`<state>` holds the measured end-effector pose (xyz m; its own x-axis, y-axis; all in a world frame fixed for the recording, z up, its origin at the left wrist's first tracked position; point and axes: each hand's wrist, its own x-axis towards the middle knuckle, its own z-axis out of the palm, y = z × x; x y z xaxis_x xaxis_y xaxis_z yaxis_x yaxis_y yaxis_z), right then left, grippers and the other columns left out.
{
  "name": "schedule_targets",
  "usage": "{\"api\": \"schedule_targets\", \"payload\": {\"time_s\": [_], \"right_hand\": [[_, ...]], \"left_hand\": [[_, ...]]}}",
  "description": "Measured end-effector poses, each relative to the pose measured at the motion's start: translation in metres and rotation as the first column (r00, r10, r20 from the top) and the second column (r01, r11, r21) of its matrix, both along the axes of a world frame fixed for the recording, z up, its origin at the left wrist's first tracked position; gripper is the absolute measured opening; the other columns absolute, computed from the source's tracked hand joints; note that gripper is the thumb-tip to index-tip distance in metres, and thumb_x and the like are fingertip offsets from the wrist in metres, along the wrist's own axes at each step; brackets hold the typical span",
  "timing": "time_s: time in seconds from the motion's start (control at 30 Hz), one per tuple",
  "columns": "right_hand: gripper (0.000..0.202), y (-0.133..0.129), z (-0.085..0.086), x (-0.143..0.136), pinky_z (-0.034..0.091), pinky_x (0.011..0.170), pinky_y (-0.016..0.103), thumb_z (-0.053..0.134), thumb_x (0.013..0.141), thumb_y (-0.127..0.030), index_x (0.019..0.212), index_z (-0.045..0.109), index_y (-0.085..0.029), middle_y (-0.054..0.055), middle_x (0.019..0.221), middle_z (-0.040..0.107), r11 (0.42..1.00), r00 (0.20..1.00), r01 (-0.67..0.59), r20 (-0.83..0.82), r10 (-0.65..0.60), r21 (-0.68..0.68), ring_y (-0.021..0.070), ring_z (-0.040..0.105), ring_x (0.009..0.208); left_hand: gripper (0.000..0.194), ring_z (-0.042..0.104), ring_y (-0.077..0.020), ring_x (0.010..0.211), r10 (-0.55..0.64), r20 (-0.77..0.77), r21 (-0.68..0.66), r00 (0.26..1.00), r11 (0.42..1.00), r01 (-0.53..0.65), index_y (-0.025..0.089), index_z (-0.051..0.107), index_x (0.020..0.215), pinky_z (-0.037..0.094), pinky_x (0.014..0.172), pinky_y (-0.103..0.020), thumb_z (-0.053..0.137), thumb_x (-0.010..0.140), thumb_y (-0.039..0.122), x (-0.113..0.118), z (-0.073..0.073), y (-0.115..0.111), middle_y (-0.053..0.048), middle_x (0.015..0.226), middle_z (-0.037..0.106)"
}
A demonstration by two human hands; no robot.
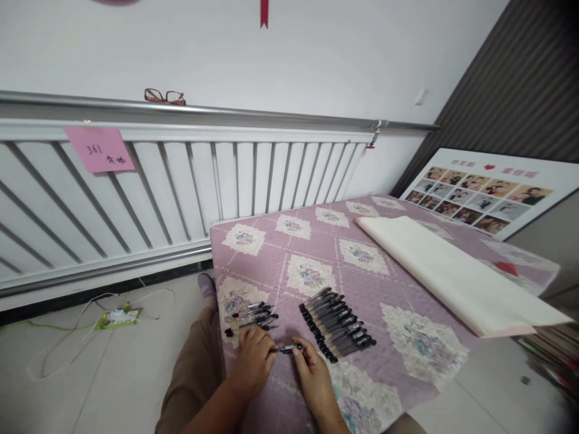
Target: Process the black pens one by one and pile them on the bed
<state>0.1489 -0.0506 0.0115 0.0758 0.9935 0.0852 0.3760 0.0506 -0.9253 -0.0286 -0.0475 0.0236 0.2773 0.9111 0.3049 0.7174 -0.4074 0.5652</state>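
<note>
Between my two hands a black-and-clear pen [286, 348] is held level above the purple flowered cloth [289, 386]. My left hand [254, 357] is closed around one end of it. The thumb and fingers of my right hand [312, 369] pinch the other end. Just beyond my left hand lie several loose pens [256, 314] in a small untidy group. To the right of my right hand, a row of several similar pens [338, 324] lies side by side, slanting across the cloth.
A folded cream sheet [443, 271] lies on the table's right side. Behind it leans a photo board [479, 193]. A white radiator [253, 175] borders the far edge, with glasses [165, 96] on the pipe above. On the floor at left is a power strip [118, 317] with cables.
</note>
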Motion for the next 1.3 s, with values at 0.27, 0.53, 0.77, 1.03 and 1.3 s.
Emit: {"api": "schedule_targets", "payload": {"time_s": [0.27, 0.53, 0.77, 1.03, 1.3], "right_hand": [[0.032, 0.0004, 0.0009, 0.0006, 0.052, 0.082, 0.031, 0.054, 0.083, -0.043, 0.101, 0.065, -0.018, 0.008, 0.095, 0.071, 1.0, 1.0, -0.03, -0.002, 0.03, 0.0, 0.0226, 0.066, 0.091], [0.034, 0.0011, 0.0021, -0.0008, 0.051, 0.088, 0.033, 0.054, 0.083, -0.042, 0.105, 0.066, -0.019, 0.01, 0.106, 0.07, 1.0, 1.0, -0.028, 0.001, 0.028, 0.014, 0.0235, 0.065, 0.1], [0.03, 0.0008, 0.004, -0.0013, 0.053, 0.081, 0.031, 0.056, 0.081, -0.041, 0.099, 0.068, -0.02, 0.008, 0.098, 0.072, 0.999, 0.999, -0.034, 0.001, 0.034, 0.029, 0.0228, 0.067, 0.092], [0.03, 0.0029, -0.0008, -0.0006, 0.051, 0.082, 0.032, 0.056, 0.082, -0.043, 0.097, 0.068, -0.019, 0.008, 0.095, 0.071, 0.998, 1.0, 0.02, -0.02, -0.019, 0.056, 0.0225, 0.065, 0.09], [0.034, -0.0001, 0.0027, 0.0036, 0.05, 0.084, 0.033, 0.053, 0.083, -0.047, 0.097, 0.064, -0.018, 0.008, 0.094, 0.07, 0.979, 0.977, 0.193, -0.101, -0.186, 0.063, 0.022, 0.063, 0.091]], "left_hand": [[0.01, 0.05, -0.0197, 0.098, 0.023, -0.043, 0.005, 0.999, 1.0, -0.023, 0.022, 0.055, 0.086, 0.031, 0.095, -0.04, 0.055, 0.082, 0.012, 0.0007, 0.0007, -0.0001, 0.0, 0.095, 0.059], [0.007, 0.052, -0.0199, 0.092, -0.004, -0.064, 0.007, 0.998, 1.0, 0.004, 0.024, 0.059, 0.093, 0.031, 0.094, -0.041, 0.055, 0.088, 0.023, 0.0007, -0.001, -0.0001, 0.0, 0.092, 0.061], [0.011, 0.053, -0.02, 0.09, -0.004, -0.076, -0.007, 0.997, 1.0, 0.004, 0.026, 0.062, 0.093, 0.03, 0.094, -0.042, 0.051, 0.091, 0.027, 0.0004, 0.0021, -0.0001, -0.001, 0.09, 0.061], [0.011, 0.053, -0.02, 0.092, 0.013, -0.07, -0.021, 0.997, 1.0, -0.015, 0.026, 0.062, 0.093, 0.03, 0.095, -0.042, 0.051, 0.089, 0.024, 0.0005, -0.0021, 0.0, -0.001, 0.092, 0.061], [0.011, 0.055, -0.0212, 0.089, 0.078, -0.02, 0.041, 0.997, 0.996, -0.077, 0.025, 0.062, 0.087, 0.034, 0.091, -0.042, 0.053, 0.084, 0.021, -0.0033, -0.0016, -0.0023, -0.001, 0.089, 0.063]]}}
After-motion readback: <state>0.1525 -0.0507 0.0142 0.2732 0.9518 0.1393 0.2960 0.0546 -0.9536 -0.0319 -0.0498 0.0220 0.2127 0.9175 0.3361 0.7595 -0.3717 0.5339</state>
